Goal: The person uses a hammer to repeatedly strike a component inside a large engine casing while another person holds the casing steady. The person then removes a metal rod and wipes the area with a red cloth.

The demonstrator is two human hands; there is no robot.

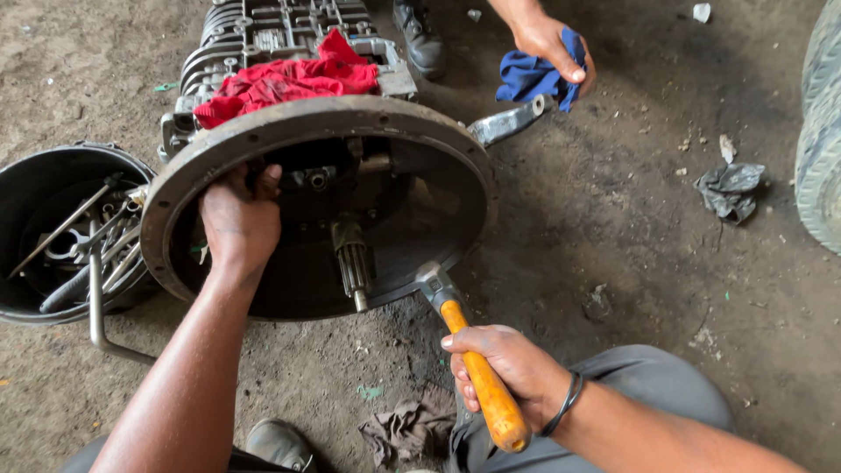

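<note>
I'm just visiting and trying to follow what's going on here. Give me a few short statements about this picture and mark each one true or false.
1. The right hand grips a hammer with an orange wooden handle. True.
2. The left hand rests on the floor. False: it reaches inside the round bell housing of the gearbox.
3. A red rag lies on top of the gearbox. True.
4. The other person's hand holds a yellow cloth. False: it holds a blue cloth.
5. The black bucket at the left holds metal tools. True.
6. The splined shaft lies loose on the ground. False: it sticks out from the middle of the housing.
</note>
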